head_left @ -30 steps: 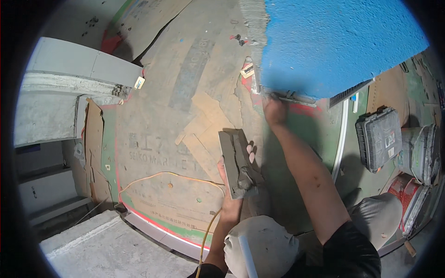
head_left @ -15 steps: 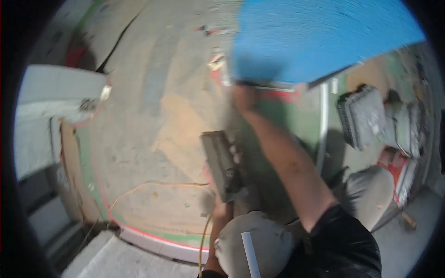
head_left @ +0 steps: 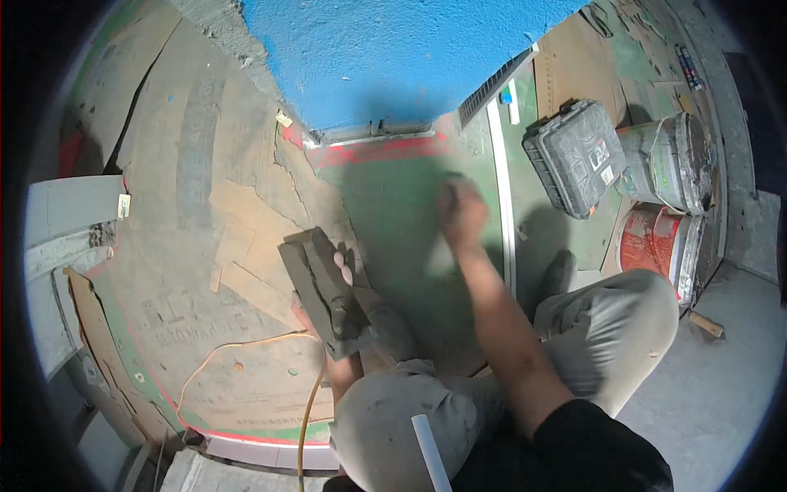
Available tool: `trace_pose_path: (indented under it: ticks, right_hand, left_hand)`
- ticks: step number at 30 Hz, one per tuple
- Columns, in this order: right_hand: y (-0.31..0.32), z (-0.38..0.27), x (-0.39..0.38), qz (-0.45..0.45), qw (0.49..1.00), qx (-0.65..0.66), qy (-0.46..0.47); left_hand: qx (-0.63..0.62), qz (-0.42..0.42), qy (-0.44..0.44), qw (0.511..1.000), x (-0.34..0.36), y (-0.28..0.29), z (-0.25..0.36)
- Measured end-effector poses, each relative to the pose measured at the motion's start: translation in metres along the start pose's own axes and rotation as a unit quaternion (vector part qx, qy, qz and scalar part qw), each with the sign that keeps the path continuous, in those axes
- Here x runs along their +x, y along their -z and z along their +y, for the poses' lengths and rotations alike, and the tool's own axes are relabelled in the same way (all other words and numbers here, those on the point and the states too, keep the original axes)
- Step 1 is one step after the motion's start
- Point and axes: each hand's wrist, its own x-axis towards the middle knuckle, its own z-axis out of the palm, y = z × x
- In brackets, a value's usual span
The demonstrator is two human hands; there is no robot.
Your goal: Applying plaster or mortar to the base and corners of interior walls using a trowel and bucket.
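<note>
My left hand (head_left: 343, 268) is wrapped round a narrow rectangular board (head_left: 320, 291) heaped with dark grey mortar, low at the centre, fingertips showing at its right side. My right hand (head_left: 463, 209) is closed over the green floor covering (head_left: 398, 209), right of and above the board; it is slightly blurred and what it holds, if anything, is unclear. Beyond both hands stands a blue coated surface (head_left: 410, 57) with rough grey edging at its left and a narrow grey ledge (head_left: 373, 135) along its lower edge, above a red band.
Right: a grey plastic case (head_left: 574, 160), metal bucket (head_left: 664, 164), red bucket (head_left: 652, 246), white strip (head_left: 500, 197) and wooden-handled tool (head_left: 705, 324). Below: a yellow cord (head_left: 311, 394), my bent knees and a white tube (head_left: 430, 451). Left: pale step (head_left: 70, 205) and cardboard (head_left: 98, 336).
My right hand has left the lower edge of the blue surface and come down over the green floor. The view has turned; the left hand still holds the mortar board.
</note>
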Motion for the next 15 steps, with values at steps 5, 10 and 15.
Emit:
trace_pose_path:
  ticks: [5, 10, 15]
  right_hand:
    - [0.047, 0.056, -0.051, -0.014, 0.994, -0.103, -0.013]
    - [0.05, 0.074, -0.07, -0.024, 0.993, -0.118, 0.013]
    - [0.039, 0.079, -0.063, -0.02, 0.991, -0.126, 0.045]
  left_hand:
    - [-0.046, -0.082, 0.071, 0.993, 0.03, -0.013, -0.025]
    - [0.008, -0.039, 0.011, 0.999, 0.038, -0.004, -0.035]
    - [0.082, -0.042, -0.025, 0.995, 0.018, -0.02, -0.026]
